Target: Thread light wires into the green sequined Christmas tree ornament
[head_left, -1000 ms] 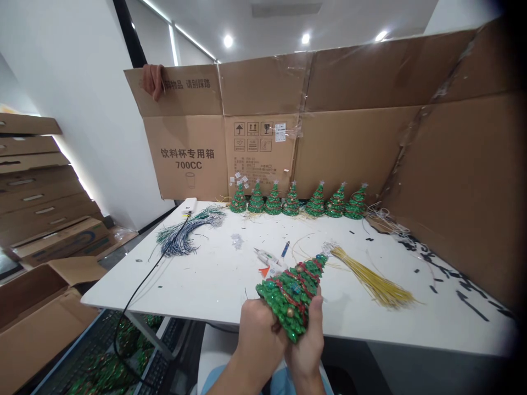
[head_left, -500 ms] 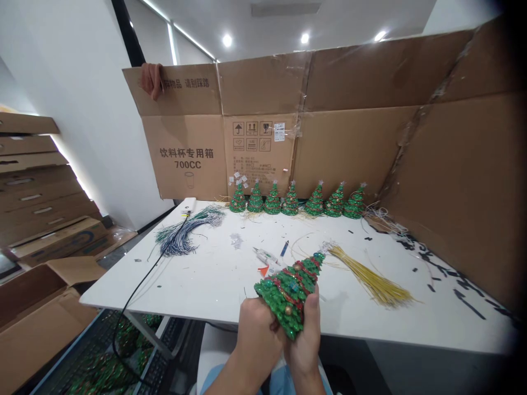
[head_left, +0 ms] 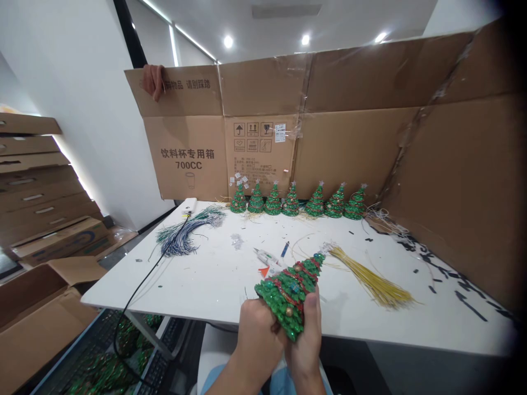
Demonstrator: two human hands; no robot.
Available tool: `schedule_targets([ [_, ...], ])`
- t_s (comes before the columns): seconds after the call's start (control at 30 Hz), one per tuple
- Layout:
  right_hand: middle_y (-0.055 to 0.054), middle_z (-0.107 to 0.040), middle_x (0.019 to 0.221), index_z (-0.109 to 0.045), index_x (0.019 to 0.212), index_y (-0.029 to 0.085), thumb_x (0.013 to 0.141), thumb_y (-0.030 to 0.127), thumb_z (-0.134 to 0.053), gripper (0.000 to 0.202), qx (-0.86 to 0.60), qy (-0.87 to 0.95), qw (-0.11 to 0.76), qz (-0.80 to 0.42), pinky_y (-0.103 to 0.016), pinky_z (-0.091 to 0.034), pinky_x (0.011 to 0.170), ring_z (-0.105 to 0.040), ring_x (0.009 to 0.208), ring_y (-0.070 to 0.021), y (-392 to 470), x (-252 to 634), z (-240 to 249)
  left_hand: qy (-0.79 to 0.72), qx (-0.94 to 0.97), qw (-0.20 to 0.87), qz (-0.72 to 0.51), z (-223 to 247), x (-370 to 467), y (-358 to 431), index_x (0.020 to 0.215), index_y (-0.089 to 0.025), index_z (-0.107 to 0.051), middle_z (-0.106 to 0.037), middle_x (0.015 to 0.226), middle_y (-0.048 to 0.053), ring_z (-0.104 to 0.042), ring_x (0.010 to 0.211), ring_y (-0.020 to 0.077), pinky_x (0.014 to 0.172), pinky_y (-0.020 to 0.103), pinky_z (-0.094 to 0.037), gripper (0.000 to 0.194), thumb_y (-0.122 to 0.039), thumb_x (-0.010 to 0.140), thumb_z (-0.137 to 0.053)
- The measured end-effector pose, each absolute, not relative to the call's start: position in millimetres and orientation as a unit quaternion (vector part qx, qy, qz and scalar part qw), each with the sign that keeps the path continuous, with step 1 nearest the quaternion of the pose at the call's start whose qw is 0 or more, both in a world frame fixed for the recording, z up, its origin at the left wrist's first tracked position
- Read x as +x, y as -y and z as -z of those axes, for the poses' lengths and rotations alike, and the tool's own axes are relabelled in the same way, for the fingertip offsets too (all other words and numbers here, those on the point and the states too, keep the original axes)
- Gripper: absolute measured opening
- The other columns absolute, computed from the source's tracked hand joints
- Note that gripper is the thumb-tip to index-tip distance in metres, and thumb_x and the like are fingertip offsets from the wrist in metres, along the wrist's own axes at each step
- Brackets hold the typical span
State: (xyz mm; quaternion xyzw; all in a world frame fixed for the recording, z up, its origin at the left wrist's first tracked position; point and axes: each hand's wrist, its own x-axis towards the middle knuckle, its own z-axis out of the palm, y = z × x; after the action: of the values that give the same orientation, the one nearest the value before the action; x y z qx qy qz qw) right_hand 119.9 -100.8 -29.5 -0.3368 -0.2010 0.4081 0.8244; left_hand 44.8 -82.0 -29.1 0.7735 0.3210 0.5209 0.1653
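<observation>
In the head view we grip a small green sequinned Christmas tree with red garland in both hands, tilted tip-right over the near edge of the white table: our left hand wraps its base and our right hand clasps its underside. Just beyond lies a bundle of yellow wires.

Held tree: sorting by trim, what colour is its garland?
Red, on the green tree, in the head view.

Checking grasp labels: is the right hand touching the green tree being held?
Touching. The head view shows the right hand wrapped around the base of the green tree, thumb pressed on its side; the left hand grips it too.
</observation>
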Motion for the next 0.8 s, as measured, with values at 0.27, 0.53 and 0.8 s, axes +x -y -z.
schedule_targets([
  [0.27,-0.007,-0.072,0.129,-0.044,0.154,0.03,0.093,0.054,-0.068,0.07,-0.342,0.198,0.824,-0.407,-0.039,-0.06,0.09,-0.071,0.11,-0.0252,100.6,118.1,22.8,-0.33,0.773,0.166,-0.516,30.4,44.8,79.3,0.056,-0.019,-0.055,-0.063,0.053,0.002,-0.055,0.051,0.0139,0.056,0.03,-0.026,0.026,-0.012,0.081,-0.057],
  [0.53,-0.004,-0.073,0.123,-0.045,0.153,0.032,0.093,0.052,-0.068,0.067,-0.327,0.194,0.823,-0.421,-0.037,-0.058,0.093,-0.072,0.107,-0.0223,99.9,120.1,30.3,-0.329,0.777,0.155,-0.514,29.5,44.1,80.3,0.054,-0.019,-0.051,-0.06,0.05,0.001,-0.051,0.048,0.0122,0.055,0.03,-0.023,0.026,-0.008,0.077,-0.056],
  [0.8,-0.003,-0.072,0.125,-0.046,0.152,0.034,0.093,0.051,-0.069,0.065,-0.321,0.197,0.823,-0.426,-0.036,-0.058,0.09,-0.071,0.103,-0.0215,101.3,120.6,24.7,-0.323,0.771,0.166,-0.523,30.3,45.0,79.8,0.054,-0.019,-0.049,-0.057,0.05,0.0,-0.05,0.049,0.0117,0.055,0.03,-0.023,0.028,-0.009,0.079,-0.056],
])
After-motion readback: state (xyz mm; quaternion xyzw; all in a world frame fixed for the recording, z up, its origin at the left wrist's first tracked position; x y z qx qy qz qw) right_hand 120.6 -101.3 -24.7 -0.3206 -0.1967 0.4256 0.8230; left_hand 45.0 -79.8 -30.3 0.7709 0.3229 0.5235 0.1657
